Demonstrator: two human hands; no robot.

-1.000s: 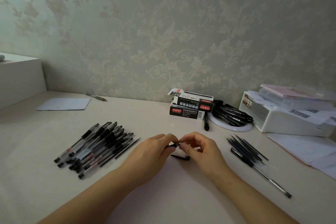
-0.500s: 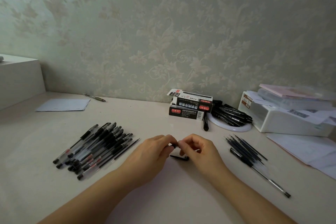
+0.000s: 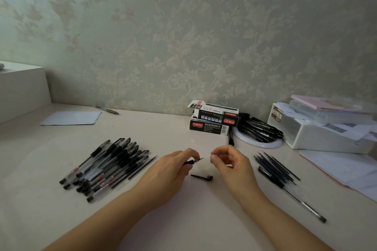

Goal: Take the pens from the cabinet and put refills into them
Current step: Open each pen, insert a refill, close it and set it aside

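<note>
Pen, tip end exposed and pointing toward 3 o'clock, held in the fingers of the left hand just above the worktop at frame centre; the barrel is hidden under the palm. Right hand, a short gap away at 3 o'clock of the tip, fingers curled with thumb and forefinger close together; whether they pinch a small part cannot be told. Pen cap, black with clip, lies loose on the worktop just below the gap, at 6 o'clock of the tip. Pile of capped pens at 9 o'clock; loose refills at 3 o'clock, with one uncapped pen running toward 4 o'clock. Boxes at 12 o'clock, beside a white ring bearing more black pens; white bin and papers at 2 o'clock. Risks, as judged: the cap could be knocked and roll by a descending wrist; the refills, being round and unconfined, could scatter if the right hand reaches across carelessly; a small part, if held, could drop. The near edge of the worktop is out of view; open room lies between the forearms and toward 12 o'clock before the boxes.
</note>
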